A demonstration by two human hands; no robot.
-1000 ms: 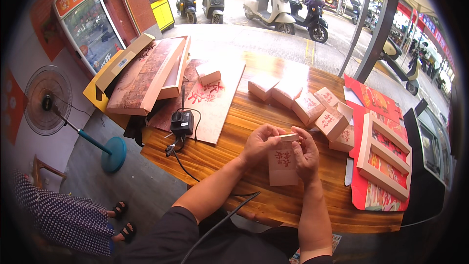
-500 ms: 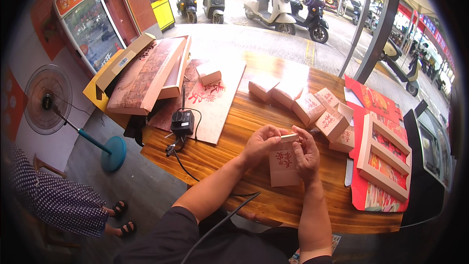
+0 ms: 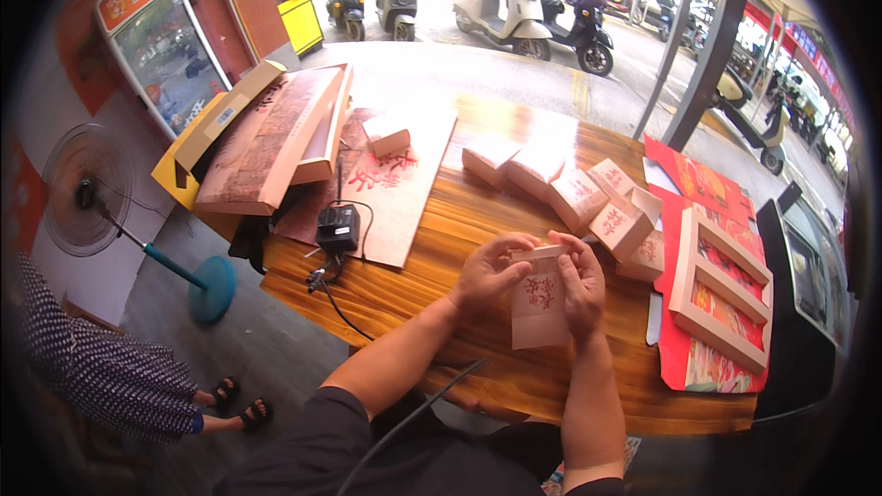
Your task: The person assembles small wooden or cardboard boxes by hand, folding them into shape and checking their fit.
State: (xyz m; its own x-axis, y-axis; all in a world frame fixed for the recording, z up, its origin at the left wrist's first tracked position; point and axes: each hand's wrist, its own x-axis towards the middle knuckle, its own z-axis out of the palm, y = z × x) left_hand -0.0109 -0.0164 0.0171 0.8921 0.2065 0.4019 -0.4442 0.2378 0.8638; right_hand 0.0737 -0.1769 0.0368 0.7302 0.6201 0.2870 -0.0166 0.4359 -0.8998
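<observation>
I have both bare hands over the wooden table [image 3: 413, 292], and a small pale-pink cardboard carton [image 3: 540, 310] with red characters is between them, its lower panel hanging clear of the fingers. My left hand [image 3: 490, 276] is partly curled, thumb and fingers nipping the carton's upper left corner. My right hand [image 3: 582, 288] is bent round the upper right side, thumb laid on the printed face and fingers behind it; I can't tell from here how far the carton is folded. Just beyond the hands I see a cluster of small printed boxes [image 3: 576, 200], some touching. To the right, a tan divider frame [image 3: 729, 288] lies on red printed packaging [image 3: 703, 182]. Left of the hands stands a black box-shaped device [image 3: 338, 228] with a cable, next to a flat printed board [image 3: 418, 193] that bears one more small box [image 3: 386, 136]. Past that, a large printed gift box [image 3: 271, 142] sits at the table's left end, and a standing fan [image 3: 87, 193] is on the floor.
</observation>
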